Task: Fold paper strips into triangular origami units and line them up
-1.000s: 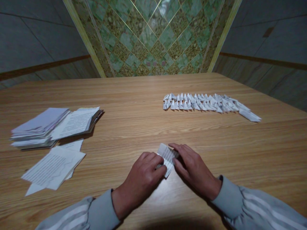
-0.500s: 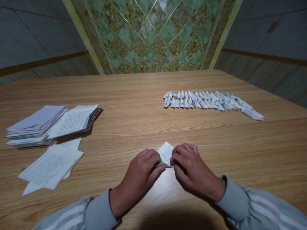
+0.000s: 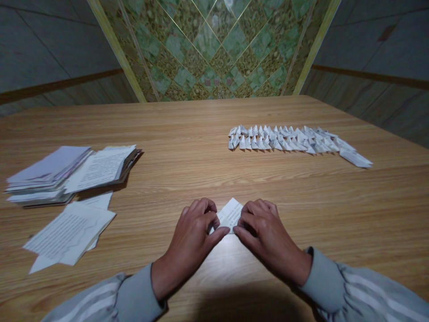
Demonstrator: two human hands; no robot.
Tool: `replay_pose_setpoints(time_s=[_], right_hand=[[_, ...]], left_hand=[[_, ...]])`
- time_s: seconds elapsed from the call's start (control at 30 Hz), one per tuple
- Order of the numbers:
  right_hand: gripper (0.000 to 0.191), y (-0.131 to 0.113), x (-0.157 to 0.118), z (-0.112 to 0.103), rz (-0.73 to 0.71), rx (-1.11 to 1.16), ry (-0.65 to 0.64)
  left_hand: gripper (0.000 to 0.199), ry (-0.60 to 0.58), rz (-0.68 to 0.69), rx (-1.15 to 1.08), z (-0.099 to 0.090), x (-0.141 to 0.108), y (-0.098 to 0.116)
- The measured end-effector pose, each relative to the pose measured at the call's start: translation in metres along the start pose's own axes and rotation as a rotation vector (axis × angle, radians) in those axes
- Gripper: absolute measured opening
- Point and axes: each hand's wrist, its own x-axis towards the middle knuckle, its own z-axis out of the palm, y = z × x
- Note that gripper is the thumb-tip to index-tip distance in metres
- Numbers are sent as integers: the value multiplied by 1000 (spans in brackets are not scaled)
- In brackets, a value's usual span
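A small piece of printed paper (image 3: 231, 212) lies between my hands near the front of the wooden table, one corner pointing away from me. My left hand (image 3: 197, 228) has its fingers curled at the paper's left side, its thumb on the near edge. On the right side, my right hand (image 3: 263, 230) pinches the paper, with the thumb at the near edge close to the other thumb. Parts of the paper are hidden under the fingers.
Stacked papers (image 3: 50, 167) and printed sheets (image 3: 103, 167) sit at the left, with loose sheets (image 3: 72, 230) nearer me. Two rows of folded paper pieces (image 3: 284, 139) stretch across the back right of the table (image 3: 174, 147), ending in a flat folded strip (image 3: 355, 158).
The paper's near edge was lifted between the fingers and now lies flatter. My left hand's fingers have shifted left and loosened, and both thumbs have come closer together along the near edge.
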Motion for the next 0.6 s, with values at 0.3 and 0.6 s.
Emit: replay_pose_setpoints(time_s=[0.3,0.6], right_hand=[[13,-2,3,6,-16,-83,52],[13,2,3,10,-45,-194,48]], left_hand=[[23,-9,-20,15,1,1,-4],[22,-24,-22,30,1,2,-4]])
